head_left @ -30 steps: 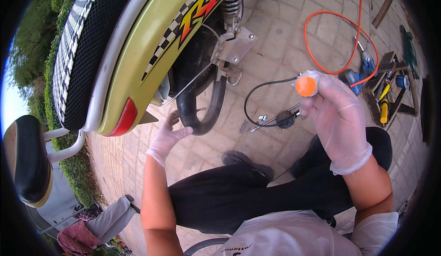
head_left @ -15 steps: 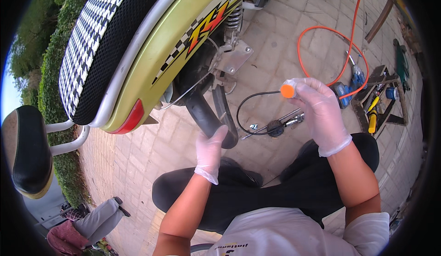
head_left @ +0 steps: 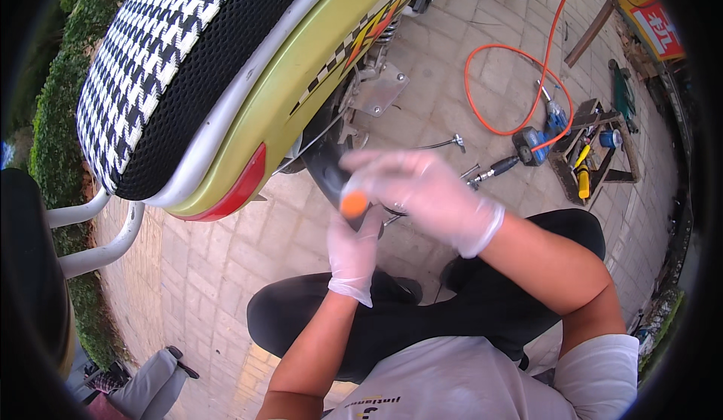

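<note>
Under the rear of the yellow-green scooter (head_left: pixel 279 103), a black rubber inner tube (head_left: pixel 325 170) hangs down in a loop. My gloved left hand (head_left: pixel 352 258) grips its lower end, thumb upward. My gloved right hand (head_left: pixel 433 194) is blurred by motion and crosses just above the left. It holds a small whitish cylinder with an orange end (head_left: pixel 352 204), whose exact kind I cannot make out. That piece is close over the tube; whether it touches cannot be seen. The right hand hides part of the tube and the ground behind.
A blue power tool (head_left: pixel 531 145) and an orange hose (head_left: pixel 468 92) lie on the paving to the right. Beyond them stands a wooden frame (head_left: pixel 636 175) holding a yellow-handled tool (head_left: pixel 584 183). A black hose with a metal end (head_left: pixel 458 141) lies nearer. Another person's legs (head_left: pixel 151 382) show lower left.
My right hand has swung left and down with the orange-ended cylinder, from beside the tools to over the inner tube. The left hand still grips the tube. The view has shifted slightly.
</note>
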`<state>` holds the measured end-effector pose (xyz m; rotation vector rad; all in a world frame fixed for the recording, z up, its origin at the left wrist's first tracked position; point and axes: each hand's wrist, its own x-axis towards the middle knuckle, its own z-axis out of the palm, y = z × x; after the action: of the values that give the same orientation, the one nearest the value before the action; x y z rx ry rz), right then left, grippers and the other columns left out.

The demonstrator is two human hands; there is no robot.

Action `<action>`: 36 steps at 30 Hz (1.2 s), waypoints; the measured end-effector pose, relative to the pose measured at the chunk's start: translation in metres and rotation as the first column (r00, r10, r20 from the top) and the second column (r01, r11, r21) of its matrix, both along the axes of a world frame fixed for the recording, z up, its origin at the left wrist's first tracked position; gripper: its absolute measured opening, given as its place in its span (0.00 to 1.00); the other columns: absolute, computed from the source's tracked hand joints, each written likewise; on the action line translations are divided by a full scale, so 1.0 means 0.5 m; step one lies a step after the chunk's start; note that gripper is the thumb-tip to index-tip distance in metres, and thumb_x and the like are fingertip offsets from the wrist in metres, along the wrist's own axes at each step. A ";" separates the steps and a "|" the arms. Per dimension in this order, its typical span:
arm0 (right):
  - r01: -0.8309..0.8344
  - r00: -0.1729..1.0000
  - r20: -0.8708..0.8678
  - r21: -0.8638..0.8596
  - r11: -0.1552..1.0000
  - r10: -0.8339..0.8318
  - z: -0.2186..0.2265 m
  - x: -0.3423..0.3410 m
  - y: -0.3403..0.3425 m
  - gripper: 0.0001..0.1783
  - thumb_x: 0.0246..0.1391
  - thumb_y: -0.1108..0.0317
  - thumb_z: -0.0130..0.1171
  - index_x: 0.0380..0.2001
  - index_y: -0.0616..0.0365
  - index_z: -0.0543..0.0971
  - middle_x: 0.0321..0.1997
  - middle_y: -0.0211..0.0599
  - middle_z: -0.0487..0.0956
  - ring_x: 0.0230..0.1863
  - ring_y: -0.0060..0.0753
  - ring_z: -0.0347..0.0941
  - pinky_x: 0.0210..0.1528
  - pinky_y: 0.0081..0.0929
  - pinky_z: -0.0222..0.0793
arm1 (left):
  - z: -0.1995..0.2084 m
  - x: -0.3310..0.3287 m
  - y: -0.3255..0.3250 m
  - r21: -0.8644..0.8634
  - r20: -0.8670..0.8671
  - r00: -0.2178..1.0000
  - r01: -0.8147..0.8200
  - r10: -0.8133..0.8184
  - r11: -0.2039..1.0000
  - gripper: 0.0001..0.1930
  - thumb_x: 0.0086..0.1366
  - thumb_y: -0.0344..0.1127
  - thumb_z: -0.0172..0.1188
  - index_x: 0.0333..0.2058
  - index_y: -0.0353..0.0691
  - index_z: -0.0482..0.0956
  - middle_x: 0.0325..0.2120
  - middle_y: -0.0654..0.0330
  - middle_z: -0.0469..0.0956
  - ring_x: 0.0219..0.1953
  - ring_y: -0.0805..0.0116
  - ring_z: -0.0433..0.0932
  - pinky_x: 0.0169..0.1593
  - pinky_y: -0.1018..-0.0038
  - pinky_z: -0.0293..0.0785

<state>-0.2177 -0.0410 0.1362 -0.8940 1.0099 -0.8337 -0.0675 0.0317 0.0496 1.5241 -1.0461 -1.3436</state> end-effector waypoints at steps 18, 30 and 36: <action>0.236 0.945 0.179 0.202 0.950 -0.273 -0.090 -0.114 -0.088 0.13 0.58 0.69 0.57 0.44 0.65 0.79 0.46 0.40 0.82 0.50 0.30 0.75 0.58 0.30 0.66 | 0.012 -0.015 -0.034 0.322 0.061 0.962 -0.272 0.267 0.907 0.23 0.66 0.42 0.64 0.50 0.29 0.72 0.39 0.60 0.79 0.40 0.74 0.75 0.48 0.76 0.71; 0.117 0.949 0.249 0.291 0.950 -0.193 -0.106 -0.121 -0.095 0.14 0.57 0.67 0.59 0.42 0.66 0.80 0.42 0.37 0.82 0.47 0.26 0.76 0.57 0.24 0.68 | -0.046 0.026 0.002 0.366 -0.167 0.817 -0.468 0.551 0.804 0.27 0.75 0.52 0.45 0.54 0.32 0.71 0.48 0.56 0.76 0.52 0.65 0.74 0.61 0.67 0.65; 0.231 0.950 0.154 0.240 0.943 -0.272 -0.072 -0.128 -0.067 0.14 0.57 0.65 0.61 0.41 0.66 0.81 0.40 0.33 0.82 0.44 0.22 0.74 0.52 0.22 0.67 | -0.026 -0.016 -0.049 0.233 0.168 0.924 -0.376 0.344 0.897 0.26 0.56 0.35 0.71 0.49 0.34 0.70 0.39 0.60 0.77 0.38 0.73 0.76 0.44 0.75 0.73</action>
<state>-0.2818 -0.0746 0.1003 -0.4936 1.0418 -0.9807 -0.0756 0.0075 0.0364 1.9107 -0.6271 -1.1665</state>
